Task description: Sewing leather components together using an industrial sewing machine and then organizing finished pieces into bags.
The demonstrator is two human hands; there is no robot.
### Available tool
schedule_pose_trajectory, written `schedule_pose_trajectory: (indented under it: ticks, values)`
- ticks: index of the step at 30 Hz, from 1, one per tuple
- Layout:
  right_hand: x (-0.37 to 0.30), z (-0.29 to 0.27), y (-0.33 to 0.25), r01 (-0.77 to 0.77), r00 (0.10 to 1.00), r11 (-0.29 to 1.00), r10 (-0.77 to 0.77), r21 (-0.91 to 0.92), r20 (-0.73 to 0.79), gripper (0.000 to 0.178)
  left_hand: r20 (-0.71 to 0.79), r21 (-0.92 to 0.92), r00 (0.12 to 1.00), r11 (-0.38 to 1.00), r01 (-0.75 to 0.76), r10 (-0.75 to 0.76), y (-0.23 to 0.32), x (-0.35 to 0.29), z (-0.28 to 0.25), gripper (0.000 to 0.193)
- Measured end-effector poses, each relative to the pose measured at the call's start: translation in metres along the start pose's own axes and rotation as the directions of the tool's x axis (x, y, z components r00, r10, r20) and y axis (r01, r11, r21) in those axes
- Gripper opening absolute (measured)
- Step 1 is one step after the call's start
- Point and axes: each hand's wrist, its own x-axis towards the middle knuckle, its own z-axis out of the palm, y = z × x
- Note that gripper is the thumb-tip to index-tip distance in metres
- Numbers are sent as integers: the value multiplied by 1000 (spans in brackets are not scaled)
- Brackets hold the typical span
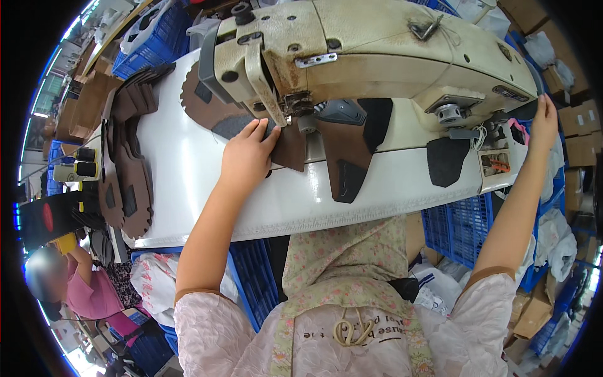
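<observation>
My left hand (247, 157) lies on a brown leather-like piece (290, 151), its fingers stretched out flat beside the presser foot (286, 119) of a cream sewing machine (377, 69). The piece runs under the needle area, where the machine head hides part of it. Another part, a brown strip (339, 157) with black patches, extends to the right of the needle. At the machine's right end, the fingers of my right hand (546, 119) are closed at the rim of the dark handwheel (534, 78); the fingertips are partly hidden.
Stacked brown cut pieces (129, 151) lie at the left end of the white table (188, 182). A black piece (447, 162) rests near the bobbin winder (449, 113). Thread spools (85, 168) stand far left. Blue crates (458, 229) sit below. Another person (94, 286) works at lower left.
</observation>
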Motion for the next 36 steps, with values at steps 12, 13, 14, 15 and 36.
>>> schedule_pose_trajectory:
  ticks: [12,13,14,15,36]
  values:
    - [-76,26,10,-29,990,964,64,266,-124,49,-22,9,1000,1000,-9,10,-1,-1,2,56]
    - [-73,24,8,-165,976,950,196,266,-93,50,-12,16,1000,1000,-9,9,-1,-1,2,56]
    - [-70,23,7,-239,961,935,266,261,-72,51,-3,15,1000,1000,-8,8,-1,-2,1,56]
    - [-68,22,6,-242,965,935,260,258,-39,51,-1,19,1000,1000,-7,7,0,-2,1,56]
    - [-326,117,-311,747,479,639,-708,183,519,35,-48,-111,971,964,-240,236,-36,8,-13,61]
